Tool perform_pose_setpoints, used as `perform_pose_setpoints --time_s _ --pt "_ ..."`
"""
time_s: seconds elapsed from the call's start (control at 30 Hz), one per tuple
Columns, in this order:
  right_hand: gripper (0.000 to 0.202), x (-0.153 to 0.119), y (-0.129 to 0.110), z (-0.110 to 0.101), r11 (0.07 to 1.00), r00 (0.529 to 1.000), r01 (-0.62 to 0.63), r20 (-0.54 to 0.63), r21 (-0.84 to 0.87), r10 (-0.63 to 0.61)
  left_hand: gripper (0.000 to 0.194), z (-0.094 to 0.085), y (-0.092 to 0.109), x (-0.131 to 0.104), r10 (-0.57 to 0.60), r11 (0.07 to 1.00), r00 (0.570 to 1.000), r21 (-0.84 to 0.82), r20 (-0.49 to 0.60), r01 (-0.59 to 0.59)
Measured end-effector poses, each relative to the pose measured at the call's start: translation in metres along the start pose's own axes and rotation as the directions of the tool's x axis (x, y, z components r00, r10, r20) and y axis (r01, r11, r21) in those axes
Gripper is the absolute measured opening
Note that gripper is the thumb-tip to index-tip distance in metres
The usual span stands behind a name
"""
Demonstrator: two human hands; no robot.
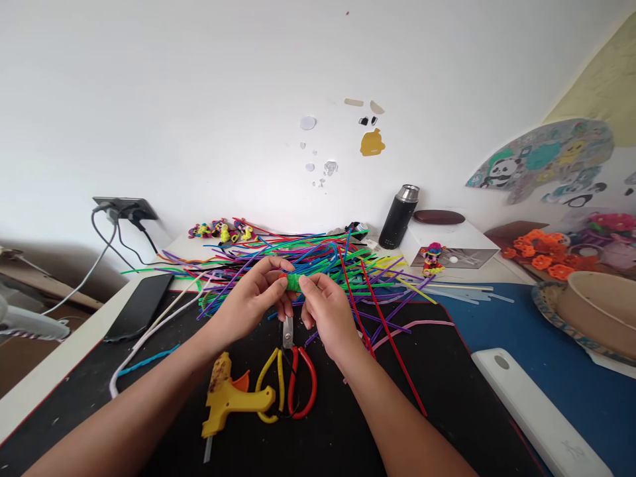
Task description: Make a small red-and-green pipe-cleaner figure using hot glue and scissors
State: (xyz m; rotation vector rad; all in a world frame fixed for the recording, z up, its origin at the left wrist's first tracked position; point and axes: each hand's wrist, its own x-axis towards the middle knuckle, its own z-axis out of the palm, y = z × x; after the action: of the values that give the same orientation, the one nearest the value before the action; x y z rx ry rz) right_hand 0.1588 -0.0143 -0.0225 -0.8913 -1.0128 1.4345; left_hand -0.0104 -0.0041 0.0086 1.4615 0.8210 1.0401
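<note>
Left hand (261, 291) and right hand (325, 308); both pinch small green piece (293, 283); scissors (287, 374) lie below.

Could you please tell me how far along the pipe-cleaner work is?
The small figures at back left look finished. The left hand and right hand pinch a green piece, not yet a recognisable figure. Shaping it probably remains; many pipe cleaners lie loose behind.
</note>
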Motion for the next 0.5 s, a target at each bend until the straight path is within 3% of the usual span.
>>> perform_pose_setpoints --time_s 0.5 --pt "0.051 -0.0004 0.0014 0.0001 1.000 1.000 -0.005 -0.014 0.006 0.006 0.041 -0.0003 -0.0016 -0.0003 -0.019 1.000 1.000 0.007 0.005 0.019"
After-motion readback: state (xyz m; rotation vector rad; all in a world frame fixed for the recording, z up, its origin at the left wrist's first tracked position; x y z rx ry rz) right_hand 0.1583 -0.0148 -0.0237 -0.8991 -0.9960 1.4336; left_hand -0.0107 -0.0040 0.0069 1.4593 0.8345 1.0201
